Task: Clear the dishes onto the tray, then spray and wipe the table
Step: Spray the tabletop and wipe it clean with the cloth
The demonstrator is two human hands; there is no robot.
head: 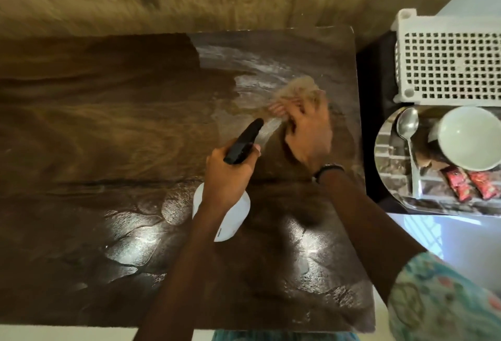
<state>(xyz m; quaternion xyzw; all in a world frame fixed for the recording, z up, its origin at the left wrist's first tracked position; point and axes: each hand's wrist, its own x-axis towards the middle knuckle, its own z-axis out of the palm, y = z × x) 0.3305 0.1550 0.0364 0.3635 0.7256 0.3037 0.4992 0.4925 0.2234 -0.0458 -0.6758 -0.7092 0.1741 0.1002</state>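
My left hand [226, 178] grips a white spray bottle [235, 218] by its black trigger head, held over the middle of the dark wooden table [95, 123], nozzle pointing up and right. My right hand [307, 129] presses a tan cloth [295, 91] onto the table's right part; both are blurred by motion. Wet streaks shine around the cloth and near the front edge. The round metal tray [393, 186] sits off the table's right side with a white bowl [471, 138], a spoon [408, 129] and two red packets [473, 184] on it.
A white perforated plastic basket [447, 58] stands behind the tray on the right. A tan wall runs along the table's far edge. Pale floor shows past the table's right and front edges.
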